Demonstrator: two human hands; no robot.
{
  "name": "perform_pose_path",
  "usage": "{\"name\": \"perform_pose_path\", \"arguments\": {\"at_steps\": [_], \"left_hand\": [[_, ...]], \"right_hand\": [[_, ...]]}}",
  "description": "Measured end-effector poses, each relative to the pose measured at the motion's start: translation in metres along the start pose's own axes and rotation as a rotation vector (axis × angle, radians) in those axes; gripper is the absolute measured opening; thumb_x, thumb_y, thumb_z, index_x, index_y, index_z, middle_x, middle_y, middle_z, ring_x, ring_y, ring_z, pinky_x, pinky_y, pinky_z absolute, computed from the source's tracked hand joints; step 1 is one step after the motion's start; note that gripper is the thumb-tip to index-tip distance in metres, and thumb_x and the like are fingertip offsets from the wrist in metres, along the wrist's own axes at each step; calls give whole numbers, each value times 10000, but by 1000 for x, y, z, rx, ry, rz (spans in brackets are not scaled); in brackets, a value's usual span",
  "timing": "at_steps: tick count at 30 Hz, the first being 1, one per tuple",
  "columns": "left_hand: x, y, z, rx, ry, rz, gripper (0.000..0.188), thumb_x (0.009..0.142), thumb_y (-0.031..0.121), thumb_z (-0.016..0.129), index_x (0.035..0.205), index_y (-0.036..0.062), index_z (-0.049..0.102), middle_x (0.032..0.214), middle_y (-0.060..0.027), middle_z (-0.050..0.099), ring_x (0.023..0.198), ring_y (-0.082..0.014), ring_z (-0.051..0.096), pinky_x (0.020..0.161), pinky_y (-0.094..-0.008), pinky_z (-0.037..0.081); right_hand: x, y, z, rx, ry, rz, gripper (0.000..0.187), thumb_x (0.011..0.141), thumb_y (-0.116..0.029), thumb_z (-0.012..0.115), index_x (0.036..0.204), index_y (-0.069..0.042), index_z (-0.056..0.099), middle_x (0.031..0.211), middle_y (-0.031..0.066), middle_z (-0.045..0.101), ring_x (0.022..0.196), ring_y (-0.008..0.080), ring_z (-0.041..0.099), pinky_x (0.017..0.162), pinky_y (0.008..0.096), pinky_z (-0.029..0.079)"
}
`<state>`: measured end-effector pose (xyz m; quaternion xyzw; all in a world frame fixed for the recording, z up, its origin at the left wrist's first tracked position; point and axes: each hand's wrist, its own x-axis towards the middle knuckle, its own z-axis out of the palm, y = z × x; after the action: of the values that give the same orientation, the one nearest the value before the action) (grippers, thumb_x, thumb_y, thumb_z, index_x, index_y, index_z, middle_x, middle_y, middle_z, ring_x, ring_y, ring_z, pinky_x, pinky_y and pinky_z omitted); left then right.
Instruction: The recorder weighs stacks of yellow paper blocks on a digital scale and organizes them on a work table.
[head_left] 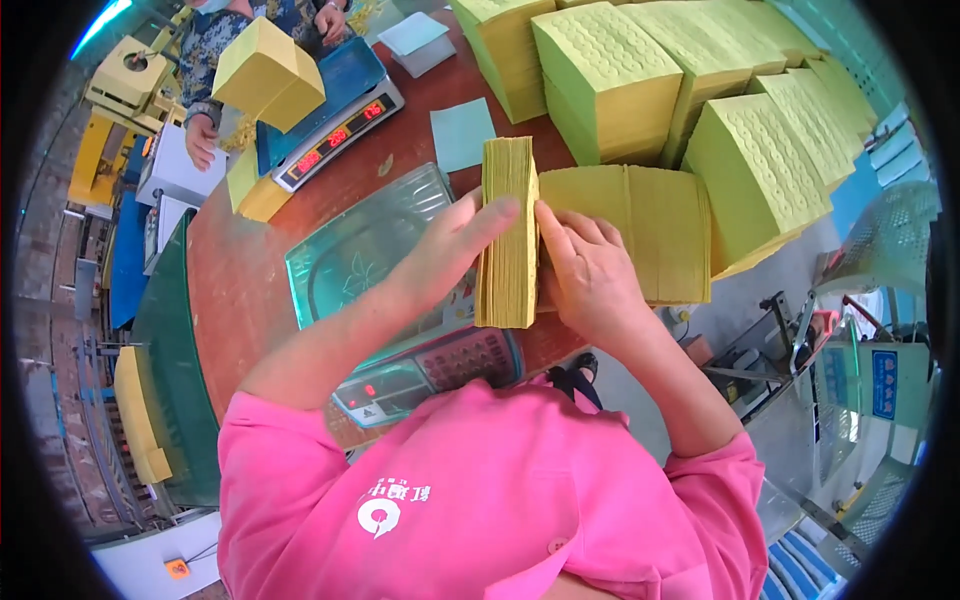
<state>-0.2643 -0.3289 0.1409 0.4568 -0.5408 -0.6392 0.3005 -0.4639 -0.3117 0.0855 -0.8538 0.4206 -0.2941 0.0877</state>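
A thick stack of yellow paper sheets (pixel 506 270) stands on its narrow side between my hands. My left hand (pixel 465 240) grips it from the left, with the thumb across its face. On the right, my right hand (pixel 595 265) presses against the same stack, index finger along its edge and the other fingers bent. Just behind my right hand lies a wide block of yellow paper (pixel 665 235) in two parts. Below and left of my left hand is a scale with a clear plastic-covered pan (pixel 370 260) and a keypad console (pixel 425 380) close to my body.
Tall piles of embossed yellow paper (pixel 610 90) crowd the far right of the red table (pixel 235 300). Light-blue sheets (pixel 463 135) lie mid-table. Across from me, a co-worker in patterned sleeves stands by a second scale (pixel 335 130) carrying a yellow block (pixel 268 75). Metal machinery (pixel 770 350) stands right.
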Motion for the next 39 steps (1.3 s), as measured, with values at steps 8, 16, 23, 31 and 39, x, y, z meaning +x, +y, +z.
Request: {"name": "perform_pose_path", "arguments": {"at_steps": [8,16,23,31,39], "left_hand": [[20,3,-15,250,82,-179,388,882,185,538,1213,-17,548,1090,-72,638,981,-150,626,845,-315,504],[58,-4,-26,232,159,-310,308,836,154,543,1085,-22,592,985,-111,665,855,-223,658,700,-374,539],[70,-24,3,94,-94,-485,383,888,216,548,1248,85,543,1116,-63,639,994,-204,648,797,-406,564],[68,-38,-4,-16,21,-401,387,948,225,506,1297,57,519,1190,-64,630,1060,-195,639,900,-439,533],[72,-49,28,-123,88,-494,442,1011,396,425,1261,64,575,1190,-55,658,1059,-188,649,872,-395,536]], "right_hand": [[0,-3,-7,25,-30,22,562,805,-105,635,1332,14,480,1106,139,640,1144,302,547,985,440,399],[-9,12,-2,30,36,-52,475,812,-82,579,1264,51,521,1063,157,655,1130,317,552,1002,442,393],[-25,14,-33,156,157,35,429,787,-40,642,1207,13,572,1076,167,653,1138,332,568,977,437,441],[-132,72,-64,278,555,777,253,909,-72,610,1142,26,624,1014,177,666,926,270,659,810,344,512],[-118,110,-40,1131,397,950,573,1019,-375,450,1394,59,446,1429,131,470,1332,201,392,1128,320,263]]}}
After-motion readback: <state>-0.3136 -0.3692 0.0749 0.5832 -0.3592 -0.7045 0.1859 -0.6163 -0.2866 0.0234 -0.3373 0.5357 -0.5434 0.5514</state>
